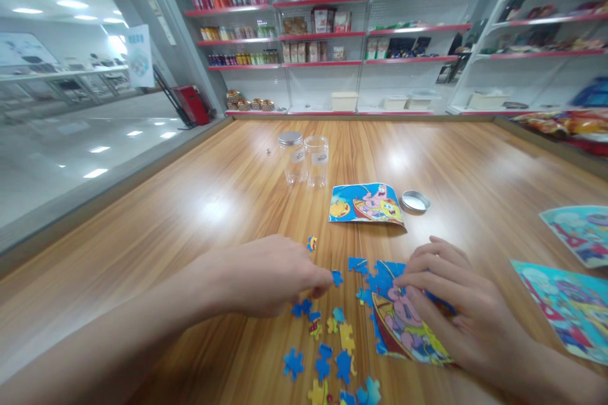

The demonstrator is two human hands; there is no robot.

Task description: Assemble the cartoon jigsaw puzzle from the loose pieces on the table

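Note:
My left hand (273, 275) is pinched on a small blue puzzle piece (337, 278) just left of the partly assembled cartoon puzzle (401, 323). My right hand (456, 304) lies over the right side of that puzzle, fingers pressed flat on the joined pieces. Several loose blue and yellow pieces (327, 345) lie scattered on the wooden table (199, 215) below my left hand. One lone piece (311, 243) sits a little farther off. A printed reference picture (365, 203) lies beyond the puzzle.
Two clear plastic jars (304, 159) stand further back, one with its lid on; a loose metal lid (415, 201) lies right of the picture. Two more printed sheets (570, 300) lie at the right edge. Store shelves (361, 31) with goods line the back wall.

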